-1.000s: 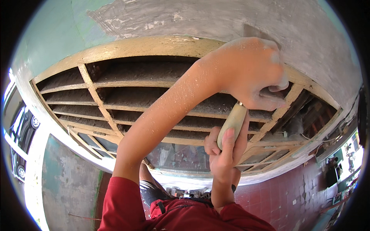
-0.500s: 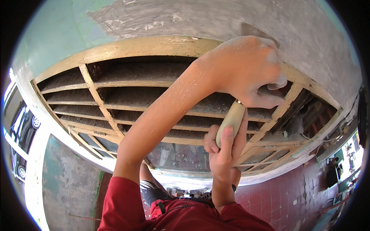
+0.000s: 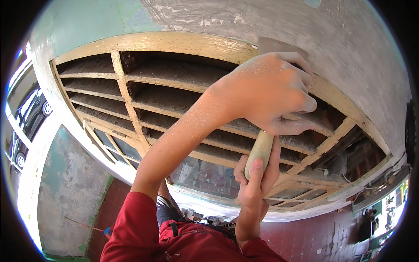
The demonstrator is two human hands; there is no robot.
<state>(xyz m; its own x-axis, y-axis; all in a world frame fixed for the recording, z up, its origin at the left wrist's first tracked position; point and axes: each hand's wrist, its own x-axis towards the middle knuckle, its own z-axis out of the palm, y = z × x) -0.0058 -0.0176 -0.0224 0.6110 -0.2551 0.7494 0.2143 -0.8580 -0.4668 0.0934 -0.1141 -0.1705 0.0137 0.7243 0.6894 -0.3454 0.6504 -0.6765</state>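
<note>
A scraper with a pale wooden handle (image 3: 259, 150) and a flat grey blade (image 3: 271, 44) is held up against the top rail of a worn wooden window frame (image 3: 174, 43). My right hand (image 3: 254, 181) is wrapped around the handle from below, thumb lying along it. My left hand (image 3: 266, 89), dusted with pale flecks, is closed over the upper part of the tool, fingers pressing the blade near the frame's upper right corner. The lower part of the blade is hidden under my left hand. Both sleeves are red.
The frame holds several slanted wooden slats (image 3: 174, 78) and glass panes (image 3: 205, 177) lower down. Around it is a weathered grey and green wall (image 3: 349, 48). Parked cars (image 3: 32, 118) show at far left, a red tiled floor (image 3: 323, 236) below.
Both hands and the scraper have shifted slightly left and down along the top of the frame. The grips are the same.
</note>
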